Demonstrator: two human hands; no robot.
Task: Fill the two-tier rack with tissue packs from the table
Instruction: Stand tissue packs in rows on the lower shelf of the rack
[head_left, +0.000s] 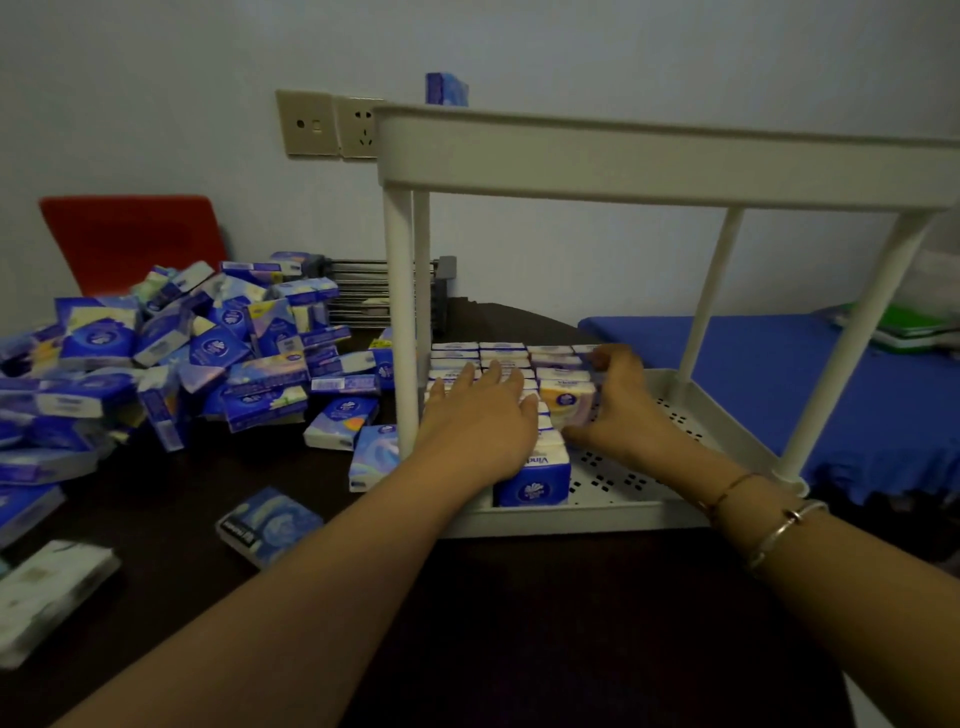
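A white two-tier rack (644, 156) stands on the dark table. Its lower tray (639, 475) holds rows of upright blue-and-white tissue packs (532, 480) along the left and back. My left hand (478, 421) lies flat on top of the left rows, fingers straight. My right hand (618, 400) reaches into the tray and grips a yellowish tissue pack (566, 402) at the right end of the rows. One blue pack (445, 89) shows above the upper tier. A big pile of loose tissue packs (171, 358) covers the table to the left.
Single packs (267, 525) lie on the table near my left forearm. A red chair back (132, 241) stands behind the pile. Wall sockets (332, 124) and a metal rack (374, 293) sit behind. A blue-covered surface (769, 374) with green items lies right.
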